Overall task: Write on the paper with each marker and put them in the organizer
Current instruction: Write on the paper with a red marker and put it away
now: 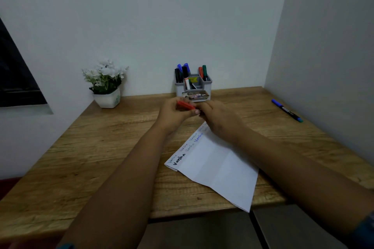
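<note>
A red marker (185, 105) is held between both hands above the wooden table (97, 153), just in front of the grey organizer (193, 86). My left hand (174, 113) grips its red end. My right hand (216, 118) pinches the other end, which is hidden by the fingers. The organizer stands against the back wall and holds several markers: blue, black, red and green. The white paper (214, 166) lies below my hands, with words written along its left edge. One blue marker (286, 110) lies at the table's right side.
A white pot of white flowers (106, 84) stands at the back left of the table. Walls close off the back and the right side. The paper's lower corner hangs over the table's front edge. A dark window is at the far left.
</note>
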